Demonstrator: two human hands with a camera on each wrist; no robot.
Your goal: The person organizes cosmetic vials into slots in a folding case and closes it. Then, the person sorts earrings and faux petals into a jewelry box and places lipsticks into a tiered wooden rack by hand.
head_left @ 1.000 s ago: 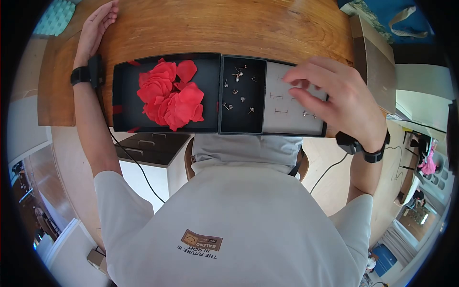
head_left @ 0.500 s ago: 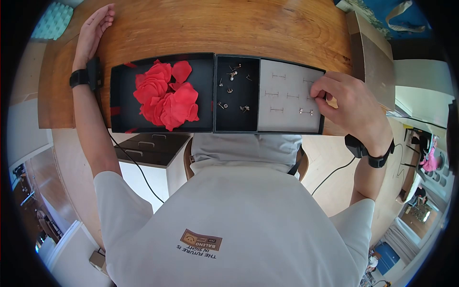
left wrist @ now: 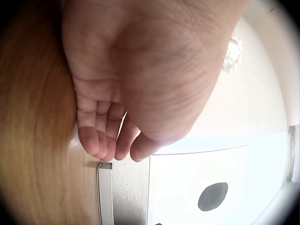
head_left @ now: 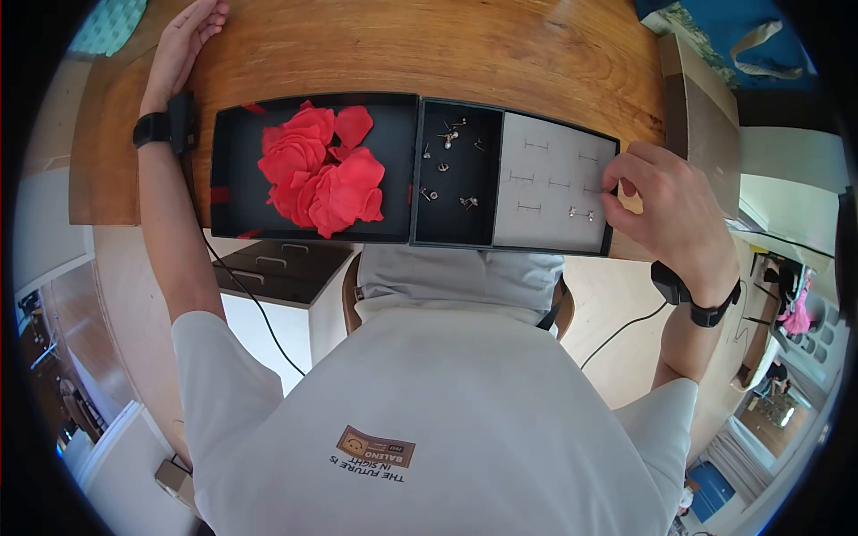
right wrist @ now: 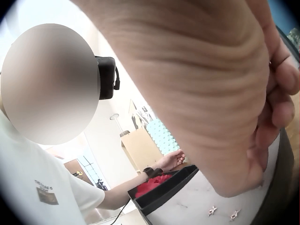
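My right hand (head_left: 668, 195) is at the right edge of the grey earring pad (head_left: 545, 228), thumb and index finger bent together over the end of a slit. Any small piece between those fingertips is hidden, so I cannot tell what they hold. A pair of stud earrings (head_left: 581, 213) sits in the pad's lower right slit, just left of the thumb. Several loose earrings (head_left: 443, 167) lie in the black compartment (head_left: 460, 228) left of the pad. Far to the left, my left hand (head_left: 185, 46) rests on the wooden table with relaxed fingers, holding nothing.
Red petals (head_left: 322, 170) fill the middle of a black box lid (head_left: 234, 165) left of the earring box. A brown cardboard box (head_left: 702, 125) stands at the table's right edge. A light blue mat (head_left: 107, 25) lies at the upper left of the wooden table (head_left: 429, 45).
My right hand has moved right, from over the grey pad to its right edge, and its thumb and index have come together. My left hand stays put.
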